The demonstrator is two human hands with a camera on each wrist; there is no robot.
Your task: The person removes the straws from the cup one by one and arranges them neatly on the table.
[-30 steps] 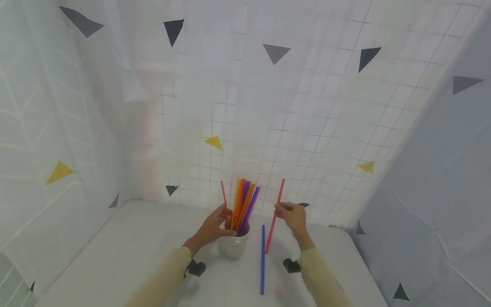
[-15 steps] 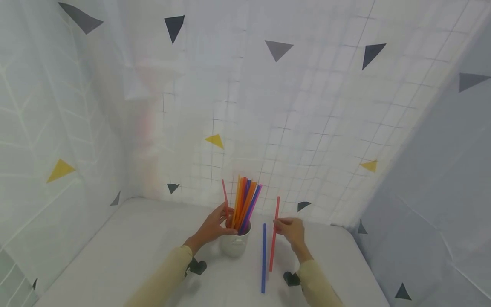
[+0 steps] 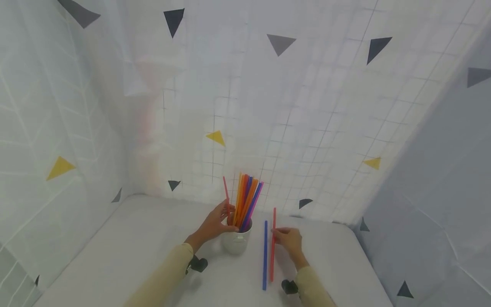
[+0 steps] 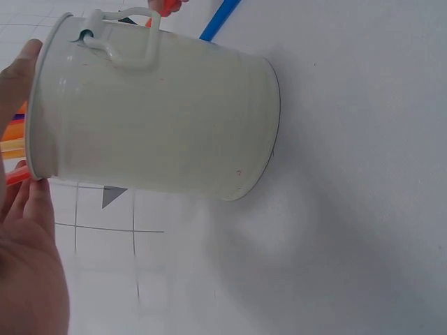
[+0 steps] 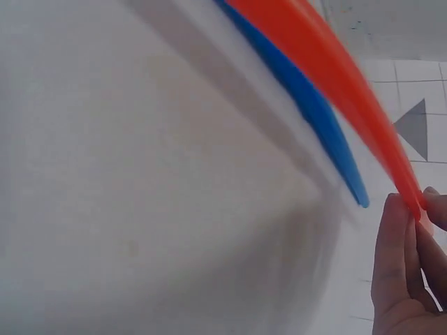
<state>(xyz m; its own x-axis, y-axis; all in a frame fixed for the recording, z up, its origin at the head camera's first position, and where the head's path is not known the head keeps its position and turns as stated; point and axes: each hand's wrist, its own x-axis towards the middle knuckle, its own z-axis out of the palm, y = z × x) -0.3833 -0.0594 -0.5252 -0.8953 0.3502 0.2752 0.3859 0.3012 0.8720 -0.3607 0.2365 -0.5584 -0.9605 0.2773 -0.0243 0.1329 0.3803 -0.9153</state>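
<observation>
Currently the right hand (image 3: pixel 290 241) pinches a red straw (image 3: pixel 272 265) between thumb and fingertips, just right of a blue straw (image 3: pixel 265 256) lying on the white table (image 3: pixel 115 264), while the left hand (image 3: pixel 210 224) clasps the rim of an off-white handled mug (image 3: pixel 233 246) holding leaning multicoloured straws (image 3: pixel 249 196).

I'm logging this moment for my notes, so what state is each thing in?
White mug: upright on the table
Straw bundle: standing in the mug, tops fanned out
Blue straw: lying on the table, unheld
Red straw: pinched, beside the blue one
Left hand: holding the mug's rim
Right hand: pinching the red straw
</observation>
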